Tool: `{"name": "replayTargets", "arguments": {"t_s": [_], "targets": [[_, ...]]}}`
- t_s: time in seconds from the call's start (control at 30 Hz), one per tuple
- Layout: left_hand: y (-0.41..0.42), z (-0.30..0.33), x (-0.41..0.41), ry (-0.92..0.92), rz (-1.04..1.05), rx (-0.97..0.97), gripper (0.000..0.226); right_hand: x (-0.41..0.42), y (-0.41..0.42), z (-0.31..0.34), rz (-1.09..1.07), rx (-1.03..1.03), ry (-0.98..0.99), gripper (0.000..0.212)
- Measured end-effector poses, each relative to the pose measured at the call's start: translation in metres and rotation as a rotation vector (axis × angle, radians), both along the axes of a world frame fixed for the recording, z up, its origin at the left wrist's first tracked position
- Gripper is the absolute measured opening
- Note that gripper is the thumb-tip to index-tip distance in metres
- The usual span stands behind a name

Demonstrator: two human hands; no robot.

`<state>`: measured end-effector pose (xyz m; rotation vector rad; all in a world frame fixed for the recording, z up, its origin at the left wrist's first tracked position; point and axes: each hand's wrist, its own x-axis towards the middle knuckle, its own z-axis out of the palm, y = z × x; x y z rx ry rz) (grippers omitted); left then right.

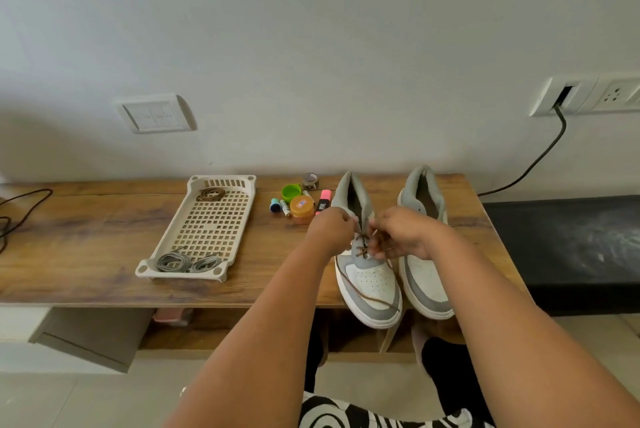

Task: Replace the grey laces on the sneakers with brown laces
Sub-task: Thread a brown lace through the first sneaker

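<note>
1. Two grey-and-white sneakers stand side by side at the right end of the wooden table, toes toward the person and overhanging the near edge.
2. Both hands work over the left sneaker. The left hand has its fingers curled at the upper eyelets, pinching the brown lace; the right hand has its fingers bunched on the same lace from the other side.
3. The brown lace crosses the lower eyelets; its loose ends trail over the toe.
4. The right sneaker shows no lace; the right forearm hides part of it.
5. A beige perforated tray sits left of the sneakers: a coiled brown lace at its far end, coiled grey laces at its near end.
6. Between tray and sneakers lie a green cup, an orange-lidded jar and a pink highlighter.
</note>
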<state>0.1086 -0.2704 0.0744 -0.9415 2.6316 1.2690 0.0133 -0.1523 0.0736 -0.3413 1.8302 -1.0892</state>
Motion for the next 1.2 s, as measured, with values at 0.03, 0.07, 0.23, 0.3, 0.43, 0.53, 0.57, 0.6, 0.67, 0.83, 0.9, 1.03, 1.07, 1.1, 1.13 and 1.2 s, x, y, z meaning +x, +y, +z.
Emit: {"name": "replayTargets", "arguments": {"t_s": [0.03, 0.07, 0.23, 0.3, 0.43, 0.53, 0.57, 0.6, 0.67, 0.83, 0.9, 1.03, 1.07, 1.1, 1.13, 1.2], "targets": [[0.005, 0.008, 0.002, -0.029, -0.059, -0.074, 0.029, 0.002, 0.001, 0.002, -0.045, -0.065, -0.118, 0.029], [0.011, 0.017, 0.005, -0.077, -0.138, -0.155, 0.029, 0.004, 0.002, 0.001, -0.092, -0.114, -0.220, 0.030], [0.024, 0.031, 0.021, -0.282, -0.459, -0.438, 0.029, 0.019, 0.003, 0.000, -0.219, -0.206, -0.427, 0.024], [0.017, 0.031, 0.025, -0.290, -0.430, -0.497, 0.030, 0.022, 0.000, 0.003, -0.287, -0.296, -0.474, 0.024], [-0.005, 0.020, 0.020, 0.069, 0.015, -0.075, 0.039, 0.022, 0.000, 0.007, -0.009, -0.137, 0.072, 0.022], [-0.003, 0.007, 0.007, 0.135, 0.186, 0.427, 0.039, 0.023, -0.001, 0.008, 0.313, 0.060, 0.539, 0.014], [-0.001, 0.003, 0.003, 0.103, 0.188, 0.518, 0.035, 0.023, -0.002, 0.007, 0.348, 0.073, 0.585, 0.017], [0.001, -0.001, 0.000, 0.067, 0.181, 0.550, 0.030, 0.022, -0.003, 0.006, 0.360, 0.072, 0.600, 0.023], [0.002, -0.006, -0.007, 0.011, 0.176, 0.545, 0.019, 0.017, -0.003, 0.003, 0.367, 0.048, 0.576, 0.023], [-0.002, -0.005, -0.009, 0.053, 0.242, 0.693, 0.015, -0.001, 0.007, -0.003, 0.304, -0.010, 0.400, 0.022], [-0.003, -0.004, -0.008, 0.122, 0.306, 0.808, 0.022, -0.009, 0.010, -0.008, 0.140, -0.056, 0.416, 0.012], [-0.006, -0.006, -0.008, 0.170, 0.456, 0.955, 0.026, -0.017, 0.008, -0.012, -0.167, -0.139, 0.385, 0.005], [-0.007, -0.007, -0.008, 0.182, 0.491, 1.003, 0.028, -0.018, 0.007, -0.011, -0.223, -0.165, 0.383, 0.006], [-0.007, -0.009, -0.009, 0.203, 0.537, 1.059, 0.029, -0.018, 0.006, -0.009, -0.265, -0.202, 0.376, 0.009], [-0.007, -0.009, -0.009, 0.218, 0.579, 1.095, 0.030, -0.017, 0.005, -0.004, -0.296, -0.245, 0.361, 0.014], [-0.007, -0.006, -0.011, 0.222, 0.534, 0.969, 0.025, -0.014, 0.005, 0.007, -0.301, -0.282, 0.382, 0.020]]}}
